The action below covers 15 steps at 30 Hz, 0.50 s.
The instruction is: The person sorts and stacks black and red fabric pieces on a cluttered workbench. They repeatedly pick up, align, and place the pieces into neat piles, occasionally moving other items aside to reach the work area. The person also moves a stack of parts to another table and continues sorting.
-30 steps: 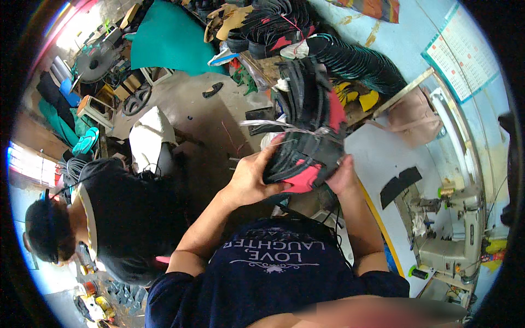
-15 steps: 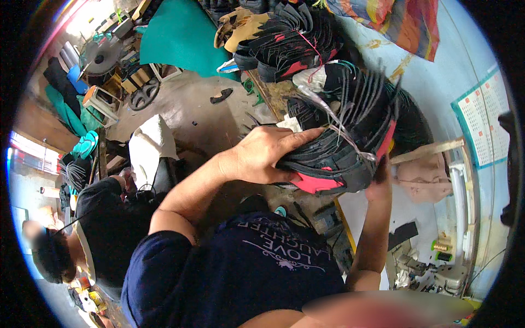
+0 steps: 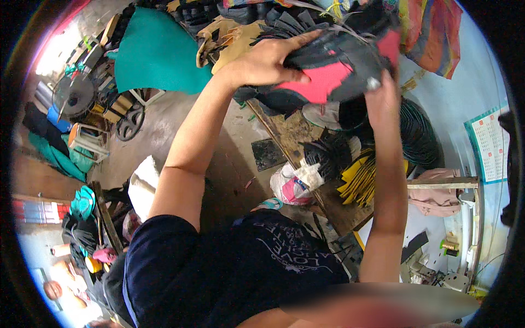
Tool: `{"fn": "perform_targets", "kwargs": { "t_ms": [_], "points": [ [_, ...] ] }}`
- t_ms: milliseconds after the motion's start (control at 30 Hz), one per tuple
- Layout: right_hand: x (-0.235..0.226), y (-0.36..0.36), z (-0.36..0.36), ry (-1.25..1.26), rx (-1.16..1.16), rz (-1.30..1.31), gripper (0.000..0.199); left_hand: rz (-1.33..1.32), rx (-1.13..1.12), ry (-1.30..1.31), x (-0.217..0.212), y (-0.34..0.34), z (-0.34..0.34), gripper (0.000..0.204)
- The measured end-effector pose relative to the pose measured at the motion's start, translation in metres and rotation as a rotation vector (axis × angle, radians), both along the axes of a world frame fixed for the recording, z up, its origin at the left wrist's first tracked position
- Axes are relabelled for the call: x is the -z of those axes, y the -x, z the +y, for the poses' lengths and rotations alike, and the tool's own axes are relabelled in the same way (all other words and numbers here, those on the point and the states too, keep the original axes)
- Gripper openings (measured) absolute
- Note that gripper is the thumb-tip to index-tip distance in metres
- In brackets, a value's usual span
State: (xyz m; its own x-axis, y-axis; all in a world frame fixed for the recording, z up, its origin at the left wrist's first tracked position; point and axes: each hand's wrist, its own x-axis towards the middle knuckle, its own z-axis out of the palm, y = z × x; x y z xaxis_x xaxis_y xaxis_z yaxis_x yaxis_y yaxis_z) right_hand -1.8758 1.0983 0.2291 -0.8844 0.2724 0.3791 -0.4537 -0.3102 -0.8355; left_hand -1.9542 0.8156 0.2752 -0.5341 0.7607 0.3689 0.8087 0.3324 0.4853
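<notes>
From the head view, your left hand (image 3: 268,60) lies on top of a black and pink bundle of cut pieces (image 3: 333,68), fingers spread flat over it, while your right hand (image 3: 383,93) grips its right end, fingers curled. You hold the bundle raised high above the cluttered wooden table (image 3: 295,136) with more black stacks (image 3: 328,156)

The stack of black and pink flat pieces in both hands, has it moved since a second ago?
Yes. The stack of black and pink flat pieces has gone up and away from the person's dark blue shirt, toward the black piles beyond.
</notes>
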Motion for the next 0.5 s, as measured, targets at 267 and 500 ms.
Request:
{"fn": "perform_targets", "kwargs": {
  "t_ms": [267,500],
  "points": [
    [0.098,0.128,-0.003,-0.918,0.244,-0.273,0.07,0.221,-0.46,0.167,0.132,0.1,0.066,0.102],
    [0.041,0.075,-0.02,-0.41,0.12,-0.448,0.074,0.714,-0.377,0.099,0.057,0.062,0.072,0.058]
  ]
}}
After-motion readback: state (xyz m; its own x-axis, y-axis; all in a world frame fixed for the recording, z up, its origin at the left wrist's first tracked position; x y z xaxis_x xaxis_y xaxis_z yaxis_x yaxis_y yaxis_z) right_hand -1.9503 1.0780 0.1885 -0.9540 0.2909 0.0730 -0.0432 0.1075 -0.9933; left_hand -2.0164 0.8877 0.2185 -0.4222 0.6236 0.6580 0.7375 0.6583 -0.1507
